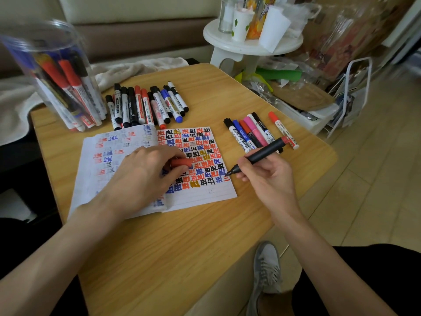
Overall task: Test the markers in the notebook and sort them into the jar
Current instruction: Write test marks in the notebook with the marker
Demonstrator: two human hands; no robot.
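An open notebook (127,142) lies on the wooden table (182,236), its right page filled with red, blue, black and yellow marks. My right hand (266,176) grips a black-bodied marker (264,152) with its tip touching the page's right edge beside short red strokes. My left hand (145,174) rests on the notebook and holds a red cap (181,162). A clear plastic jar (57,74) with several markers stands at the back left. One pile of markers (145,106) lies behind the notebook, and a second group of markers (255,132) lies to its right.
A white round stool (250,45) with cups and bottles stands behind the table. Bags, a white bin and a wire rack crowd the floor at the right. A white cloth (127,69) lies on the sofa behind. My shoe (266,267) shows below the table edge.
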